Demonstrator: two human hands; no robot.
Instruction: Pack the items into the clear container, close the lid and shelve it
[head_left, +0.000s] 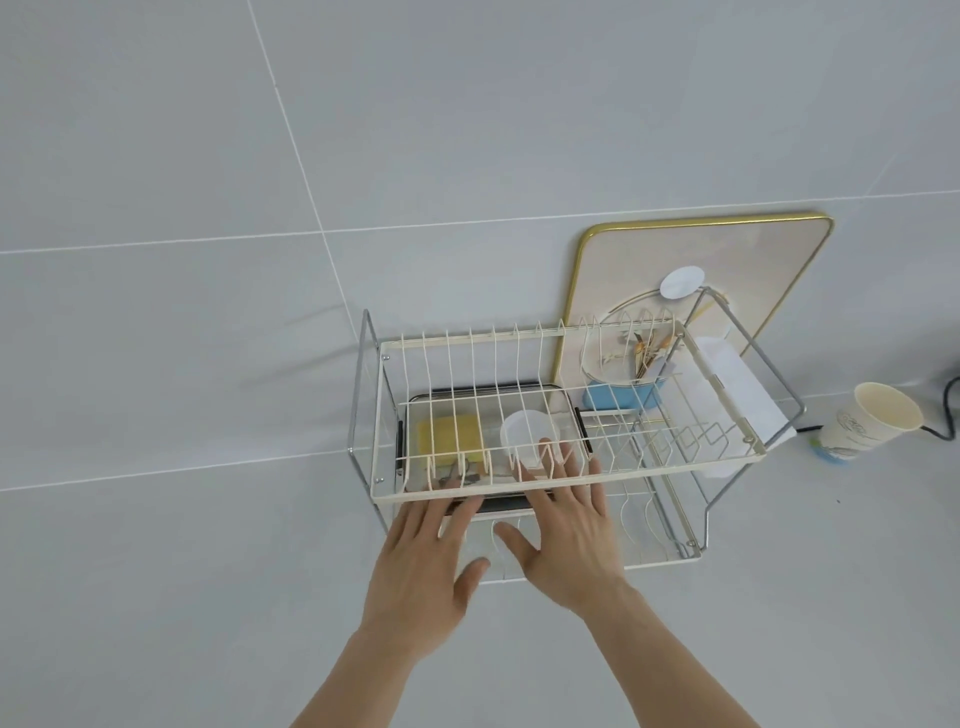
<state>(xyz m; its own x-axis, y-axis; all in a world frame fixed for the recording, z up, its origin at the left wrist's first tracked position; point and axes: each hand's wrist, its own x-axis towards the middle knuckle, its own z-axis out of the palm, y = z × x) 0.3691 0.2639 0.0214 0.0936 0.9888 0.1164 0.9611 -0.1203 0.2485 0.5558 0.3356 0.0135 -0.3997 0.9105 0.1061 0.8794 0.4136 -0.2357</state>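
Note:
The clear container (467, 389), with a black rim and latches, lies on the lower tier of a white wire dish rack (571, 486). Through its lid I see a yellow sponge (449, 434), a small white cup (527, 434) and some small dark items (462, 475). My left hand (426, 551) is flat with fingers spread, its fingertips at the container's front edge under the rack's upper tier. My right hand (566, 530) is beside it, also spread, with its fingertips reaching over the container's front by the white cup. Neither hand grips anything.
A cream tray with a gold rim (701, 260) leans on the tiled wall behind the rack. A blue bowl (618, 397) sits at the rack's right, next to a white plastic holder (737, 384). A paper cup (867, 426) and a black cable (948, 410) are further right.

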